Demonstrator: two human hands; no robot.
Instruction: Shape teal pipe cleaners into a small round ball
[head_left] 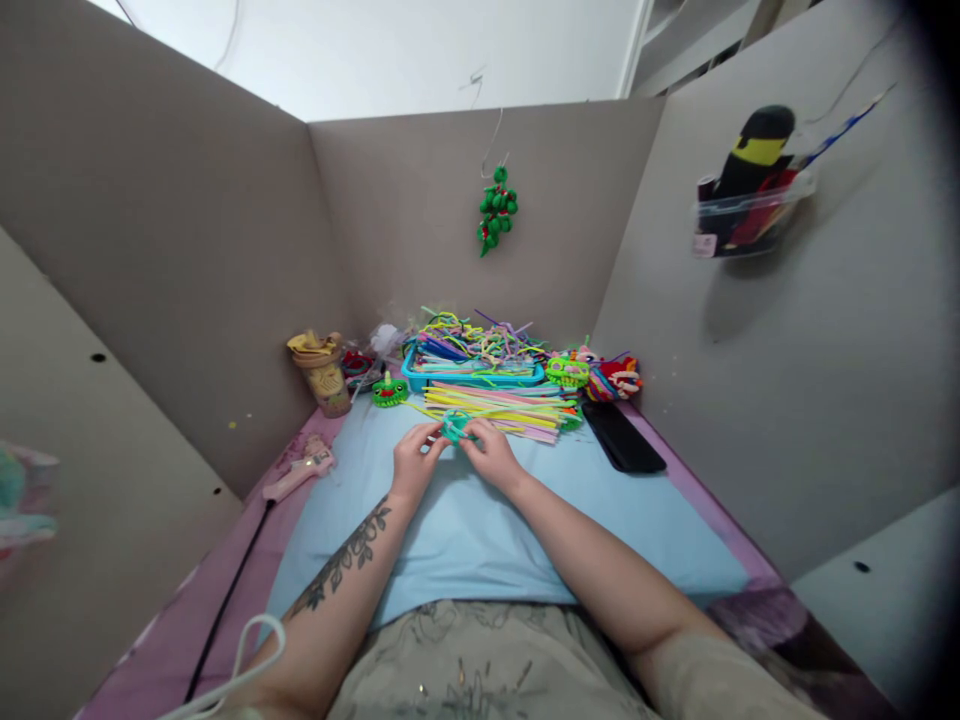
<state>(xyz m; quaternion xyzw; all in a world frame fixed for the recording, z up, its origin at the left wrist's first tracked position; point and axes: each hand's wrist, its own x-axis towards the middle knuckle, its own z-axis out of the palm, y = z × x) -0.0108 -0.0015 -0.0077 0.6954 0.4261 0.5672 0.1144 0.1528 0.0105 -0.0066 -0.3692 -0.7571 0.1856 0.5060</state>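
Observation:
Between my two hands, just above the light blue cloth (450, 530), is a small teal pipe-cleaner piece (454, 426) bent into a rounded shape. My left hand (417, 460) pinches its left side with closed fingers. On the other side, the fingers of my right hand (491, 455) are closed on it too. Right behind the piece lies a row of straight pipe cleaners (502, 405) in yellow, pink and pale green. Part of the teal piece is hidden by my fingertips.
A blue tray (472, 381) heaped with pipe cleaners stands at the back. A green figure (390, 391) sits left of it, near a tumbler (324, 375). A pink glue gun (300, 472) with a black cord lies left; a black phone (624, 437) lies right. Grey panels enclose three sides.

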